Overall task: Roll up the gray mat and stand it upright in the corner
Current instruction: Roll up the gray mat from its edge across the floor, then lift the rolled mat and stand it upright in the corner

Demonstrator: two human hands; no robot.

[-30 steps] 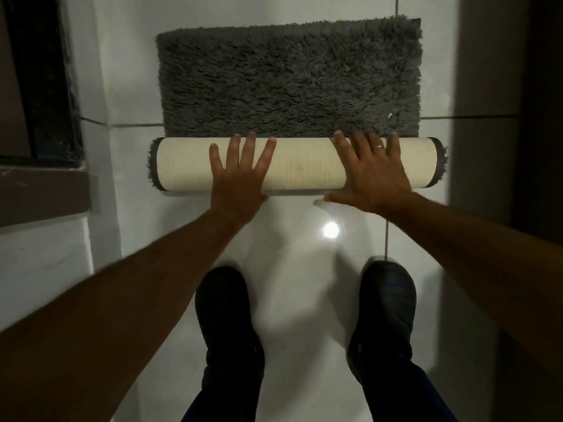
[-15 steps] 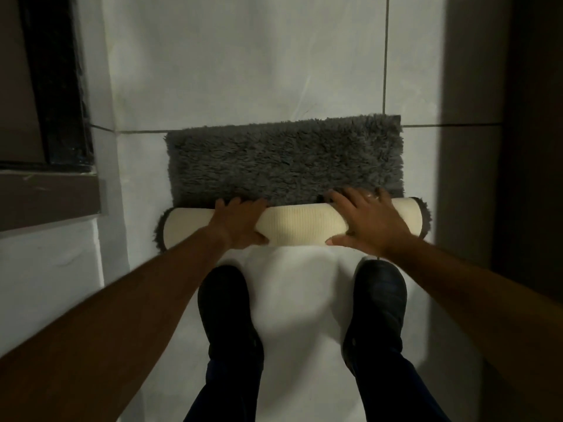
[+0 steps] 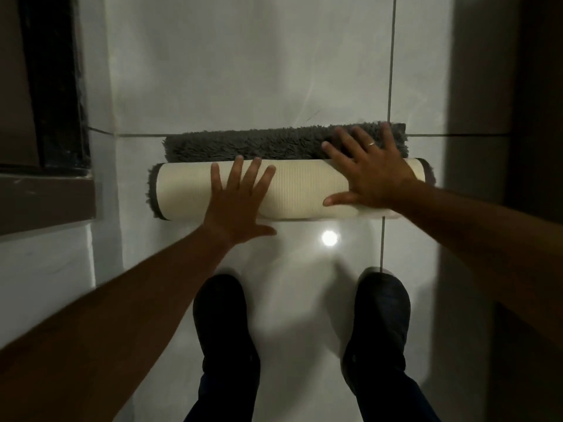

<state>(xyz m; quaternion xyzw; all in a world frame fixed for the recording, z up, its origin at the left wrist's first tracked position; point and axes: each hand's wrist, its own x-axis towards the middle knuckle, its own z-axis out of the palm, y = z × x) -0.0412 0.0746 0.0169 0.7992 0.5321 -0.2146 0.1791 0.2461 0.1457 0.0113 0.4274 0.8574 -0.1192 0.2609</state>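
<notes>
I saw the left hand (image 3: 236, 202) lying flat with its fingers (image 3: 234, 175) spread wide apart. They pressed down on the cream back of the gray mat (image 3: 292, 190), which was rolled into a fat tube. The fingertips reached almost to the far edge of the roll, and the thumb stuck out to the side, down over the floor (image 3: 304, 300). The hand held nothing; it only pushed on the roll.

The right hand (image 3: 370, 175) was flat and open too, with all its fingers (image 3: 347, 141) spread. Its palm sat on the right end of the roll. Its fingers went past the roll and lay on the fuzzy gray strip (image 3: 243, 146) of the mat that was not rolled yet. 1 finger wore a thin ring (image 3: 371, 144). The thumb pointed left along the near side of the roll. This hand gripped nothing either.

The roll lay on its side across the white tiles, just in front of both hands, with shaggy gray edges showing at its 2 ends. Only a thin flat strip lay past it. A bright spot of light (image 3: 329, 238) shone on the floor near the roll. 2 dark shoes (image 3: 222, 324) stood close behind. I saw a dark frame (image 3: 54, 80) on the left and a dark wall (image 3: 518, 117) on the right.
</notes>
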